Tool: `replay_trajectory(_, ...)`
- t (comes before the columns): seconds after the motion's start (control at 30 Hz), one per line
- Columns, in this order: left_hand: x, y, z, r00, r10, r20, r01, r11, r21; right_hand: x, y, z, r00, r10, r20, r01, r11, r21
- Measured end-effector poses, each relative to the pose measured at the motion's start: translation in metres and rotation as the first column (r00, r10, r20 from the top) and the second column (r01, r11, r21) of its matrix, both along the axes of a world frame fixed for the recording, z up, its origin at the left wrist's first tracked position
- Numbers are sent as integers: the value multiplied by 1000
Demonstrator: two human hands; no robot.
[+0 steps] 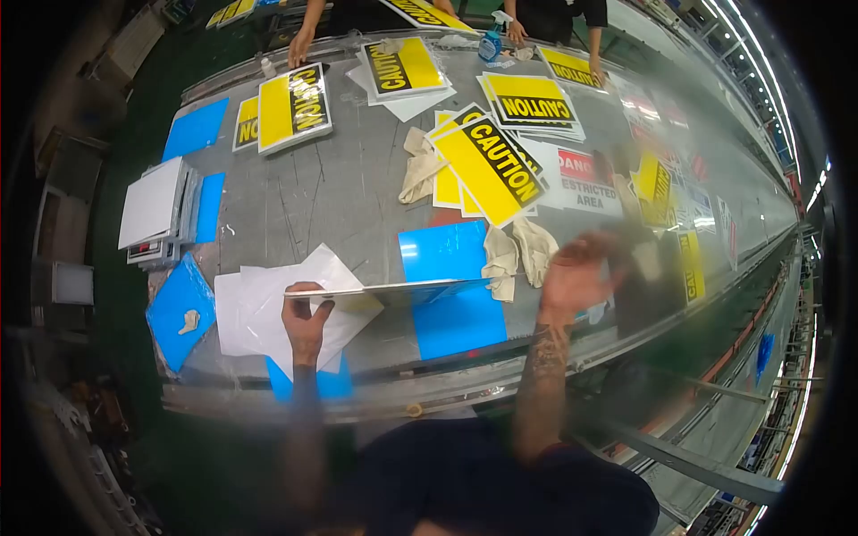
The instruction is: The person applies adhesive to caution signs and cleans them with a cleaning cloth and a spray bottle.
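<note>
Dark clothing (483, 473) lies at six o'clock; pinched by left hand (306, 329) alone, right hand (576, 279) empty, thin panel (402, 288) could be tipped.

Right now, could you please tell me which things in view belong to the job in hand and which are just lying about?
Likely the job's:
Panel, edge-on in the left hand
White sheets
Blue sheets
Caution signs

Seemingly just lying about:
Pale cloths, possibly gloves
Pale scrap, on the leftmost blue sheet

Grey table (286, 201), caution signs (492, 165), blue sheets (442, 250), cloths (500, 259)
</note>
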State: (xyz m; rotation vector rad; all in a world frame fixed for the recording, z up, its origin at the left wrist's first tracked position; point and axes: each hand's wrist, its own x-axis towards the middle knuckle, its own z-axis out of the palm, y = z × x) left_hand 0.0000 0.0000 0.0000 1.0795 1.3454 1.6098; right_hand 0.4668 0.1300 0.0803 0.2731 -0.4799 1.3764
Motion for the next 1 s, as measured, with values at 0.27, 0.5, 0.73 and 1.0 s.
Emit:
replay_trajectory(0.27, 9, 3, -6, 999, -23, -36, 27, 993, 111, -103, -47, -126, 454, 172, 874, 169, 946, -275)
replay_trajectory(0.5, 4, -13, -10, 993, 12, -115, 3, 991, 132, -158, -51, -104, 371, 273, 887, 47, 949, -312)
replay_trajectory(0.73, 17, -19, -10, 974, 155, -166, -153, 988, 25, -151, -62, -112, 402, 182, 897, 130, 959, -253)
replay_trajectory(1.0, 29, -11, -13, 960, 188, -208, -170, 980, 103, -151, -67, -125, 447, 107, 888, 144, 971, -190)
